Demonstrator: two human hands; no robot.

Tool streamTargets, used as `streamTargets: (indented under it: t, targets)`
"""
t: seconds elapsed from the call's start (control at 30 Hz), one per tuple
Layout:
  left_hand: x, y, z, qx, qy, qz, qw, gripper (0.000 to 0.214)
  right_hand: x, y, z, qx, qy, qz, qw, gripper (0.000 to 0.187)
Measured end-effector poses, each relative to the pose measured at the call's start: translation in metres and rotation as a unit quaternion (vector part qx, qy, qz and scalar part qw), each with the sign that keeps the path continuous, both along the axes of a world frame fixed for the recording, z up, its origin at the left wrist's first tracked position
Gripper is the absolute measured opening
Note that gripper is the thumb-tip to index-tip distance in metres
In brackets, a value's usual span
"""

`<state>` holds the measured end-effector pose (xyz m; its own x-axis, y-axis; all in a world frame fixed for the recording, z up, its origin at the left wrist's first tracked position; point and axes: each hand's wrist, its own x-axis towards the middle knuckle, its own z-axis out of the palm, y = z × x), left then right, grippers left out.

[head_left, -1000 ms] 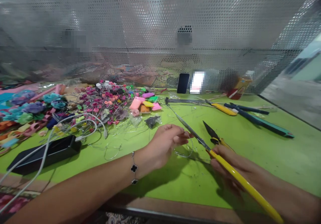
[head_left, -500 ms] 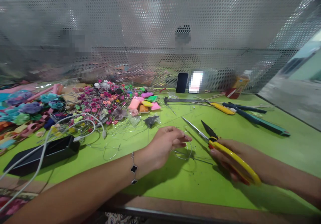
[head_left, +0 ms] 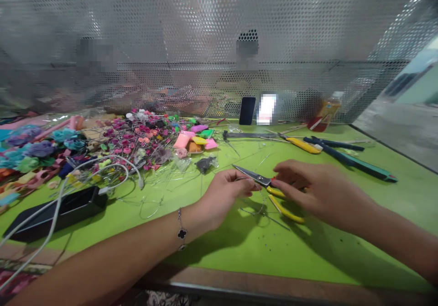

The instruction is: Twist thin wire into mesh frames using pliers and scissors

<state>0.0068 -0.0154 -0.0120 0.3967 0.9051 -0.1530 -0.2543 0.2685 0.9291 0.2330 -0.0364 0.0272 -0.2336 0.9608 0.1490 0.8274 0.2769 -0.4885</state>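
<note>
While the curled left hand (head_left: 224, 195) is hovering just beside the blades of yellow-handled steel scissors (head_left: 255, 176), its grip unclear, the half-open right hand (head_left: 323, 189) is touching them near the pivot, also without a clear grip, above thin bent wire (head_left: 255, 211) lying on a lime-green tabletop (head_left: 345, 251).

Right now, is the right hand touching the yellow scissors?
Touching: the head view shows the right hand with its fingers over the yellow scissors near their pivot.
</note>
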Motion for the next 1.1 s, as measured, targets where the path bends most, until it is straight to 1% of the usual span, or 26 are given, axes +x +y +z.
streamTargets:
  t: [0.07, 0.1, 0.17, 0.27, 0.33, 0.47, 0.53, 0.57, 0.63, 0.73, 0.8, 0.87, 0.93, 1.03, 1.1]
  targets:
    - [0.000, -0.001, 0.002, 0.011, 0.005, 0.000, 1.000, 0.013, -0.016, 0.001, 0.002, -0.032, 0.102, 0.035, 0.994, 0.036]
    - [0.000, -0.002, 0.003, 0.013, 0.006, 0.003, 1.000, 0.012, -0.022, 0.002, 0.001, -0.049, 0.135, 0.047, 0.988, 0.035]
    - [0.000, -0.003, 0.004, 0.010, 0.005, 0.008, 1.000, 0.012, -0.031, 0.005, -0.002, -0.074, 0.180, 0.056, 0.979, 0.033]
    - [0.000, -0.001, 0.004, 0.006, 0.004, 0.002, 1.000, 0.016, -0.034, 0.008, -0.007, -0.102, 0.227, 0.050, 0.967, 0.031]
    - [0.000, 0.001, 0.004, 0.002, -0.001, -0.011, 1.000, 0.020, -0.034, 0.007, -0.010, -0.100, 0.250, 0.045, 0.962, 0.029]
    - [-0.001, 0.005, 0.005, -0.031, -0.024, -0.037, 0.999, 0.023, -0.033, 0.005, -0.013, -0.063, 0.262, 0.042, 0.962, 0.027]
    - [-0.003, 0.007, 0.006, -0.016, -0.008, -0.041, 0.999, 0.022, -0.033, 0.005, -0.015, -0.054, 0.259, 0.038, 0.964, 0.027]
    - [-0.005, 0.008, 0.007, 0.009, 0.015, -0.042, 0.999, 0.021, -0.033, 0.005, -0.016, -0.051, 0.257, 0.035, 0.964, 0.027]
    - [-0.008, 0.010, 0.008, 0.089, 0.090, -0.045, 0.991, 0.020, -0.032, 0.006, -0.017, -0.044, 0.256, 0.031, 0.965, 0.028]
    - [-0.012, 0.012, 0.012, 0.211, 0.197, -0.062, 0.955, 0.022, -0.030, 0.007, -0.020, -0.033, 0.260, 0.034, 0.964, 0.028]
    - [-0.014, 0.012, 0.014, 0.258, 0.228, -0.079, 0.936, 0.019, -0.029, 0.007, -0.020, -0.037, 0.262, 0.038, 0.964, 0.027]
    - [-0.015, 0.013, 0.017, 0.288, 0.242, -0.093, 0.922, 0.015, -0.028, 0.007, -0.019, -0.051, 0.264, 0.039, 0.962, 0.029]
    - [-0.015, 0.013, 0.018, 0.321, 0.254, -0.093, 0.908, 0.012, -0.027, 0.007, -0.017, -0.082, 0.274, 0.043, 0.957, 0.033]
    - [-0.016, 0.013, 0.016, 0.387, 0.256, -0.084, 0.882, 0.010, -0.025, 0.011, -0.014, -0.164, 0.304, 0.048, 0.937, 0.039]
    - [-0.018, 0.013, 0.013, 0.461, 0.251, -0.073, 0.848, 0.013, -0.022, 0.015, -0.013, -0.227, 0.328, 0.055, 0.916, 0.041]
